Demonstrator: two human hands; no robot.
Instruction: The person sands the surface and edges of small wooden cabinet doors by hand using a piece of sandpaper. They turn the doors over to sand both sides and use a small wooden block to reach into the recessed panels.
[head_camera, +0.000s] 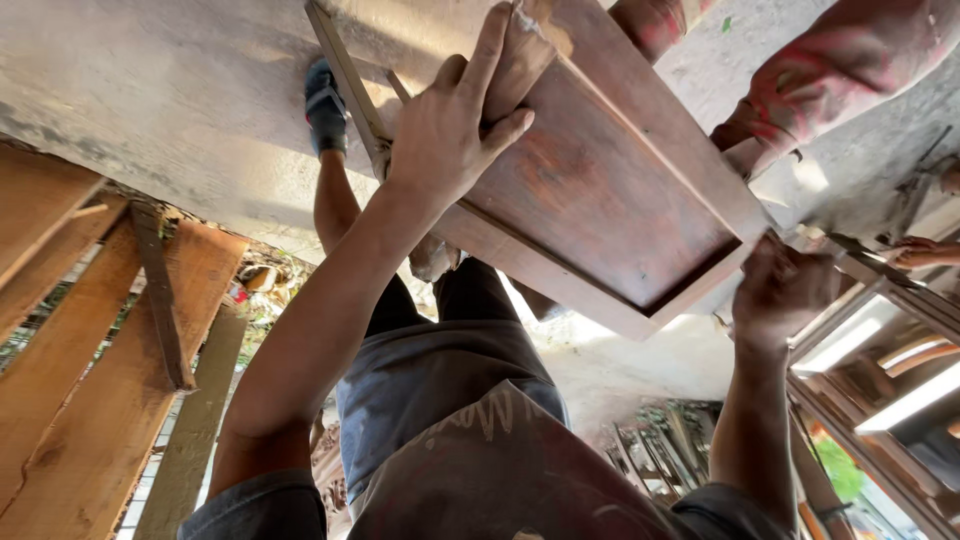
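The view is upside down here, the person's own torso and legs filling the middle of the frame. The left hand (455, 125) lies flat on the wooden panel (600, 190), palm down, fingers (490, 50) spread fairly wide and pressing on the panel's raised border near its upper edge. They press rather than grip. The panel is a reddish-brown framed board with a sunken centre, sitting tilted across the middle of the picture above the person's knees, over a pale concrete floor (150, 110).

Over on the other side, the right hand (780, 290) is at the panel's lower corner, fingers curled in tight against the frame edge. Whether they close around the wood or around some small tool, I cannot tell from this angle.

One foot in a blue sandal (325, 105) is planted on the floor just beside the panel's far end. A second person in a red patterned sleeve (830, 70) is close by at the top right. Rough wooden planks (90, 330) lie stacked off to the left, and window-like wooden frames (890, 380) lean at the right.
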